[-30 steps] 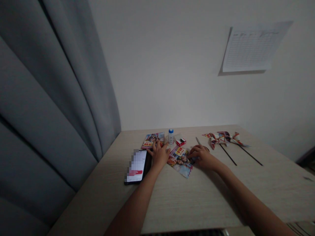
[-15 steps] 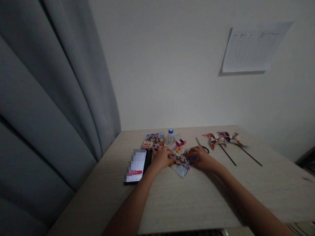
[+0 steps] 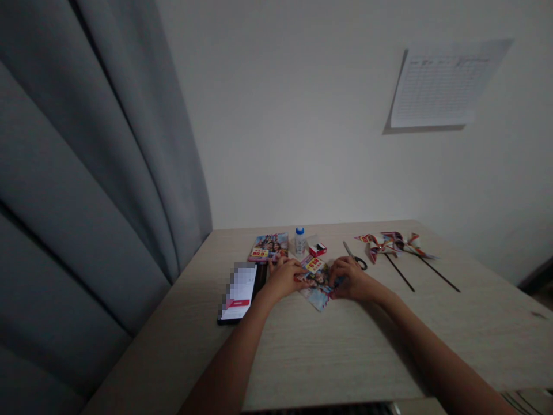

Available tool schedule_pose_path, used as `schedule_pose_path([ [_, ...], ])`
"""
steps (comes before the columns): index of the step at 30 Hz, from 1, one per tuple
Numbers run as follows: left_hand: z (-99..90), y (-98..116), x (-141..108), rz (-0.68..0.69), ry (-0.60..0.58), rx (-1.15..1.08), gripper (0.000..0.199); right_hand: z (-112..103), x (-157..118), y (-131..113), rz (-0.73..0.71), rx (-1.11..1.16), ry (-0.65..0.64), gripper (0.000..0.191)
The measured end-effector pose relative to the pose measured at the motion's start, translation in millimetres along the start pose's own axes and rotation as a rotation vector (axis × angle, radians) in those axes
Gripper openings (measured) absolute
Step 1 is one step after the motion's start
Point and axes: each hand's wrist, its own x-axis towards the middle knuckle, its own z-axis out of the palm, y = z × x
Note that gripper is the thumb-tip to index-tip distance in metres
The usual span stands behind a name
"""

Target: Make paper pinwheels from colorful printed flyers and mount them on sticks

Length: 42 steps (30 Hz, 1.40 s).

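A colourful printed paper sheet [image 3: 317, 280] lies turned at an angle on the table between my hands. My left hand [image 3: 284, 278] holds its left edge, with index finger and thumb on the paper and the other fingers curled toward a phone. At the right corner, my right hand [image 3: 351, 279] is closed with its fingertips on the paper; part of the sheet is hidden beneath it. Scissors [image 3: 355, 257] with dark handles lie just behind my right hand. A small red box [image 3: 318, 249] and a blue-capped white bottle [image 3: 299, 242] are behind the sheet.
A phone [image 3: 238, 294] with its screen lit lies beside my left forearm. Behind it is a stack of similar printed sheets [image 3: 268, 246]. Two paper pinwheels [image 3: 384, 245] on dark sticks rest at the right. A grey curtain [image 3: 108, 173] hangs along the left.
My right hand has shifted slightly, its fingers curling more upright at the sheet's right corner. The sheet has moved a little up and left. My left hand has barely moved.
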Motion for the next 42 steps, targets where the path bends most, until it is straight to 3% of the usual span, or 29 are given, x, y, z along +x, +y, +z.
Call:
schedule_pose_path([
  [6,0.5,-3.2,2.6,0.018,-0.031,-0.002,0.041,3.4,0.3,1.4,-0.060,-0.002,-0.032,0.039],
  [28,0.1,-4.9,1.9,0.006,-0.057,0.009,0.040,-3.5,1.7,-15.3,-0.115,-0.177,0.003,0.015],
  [33,0.4,-5.6,2.2,0.005,-0.044,0.015,0.040,-3.3,0.6,-11.9,-0.127,-0.182,0.009,0.022],
  [42,-1.4,-5.7,0.2,0.008,-0.043,0.008,0.041,-2.0,0.4,-3.8,-0.159,-0.121,-0.006,0.009],
])
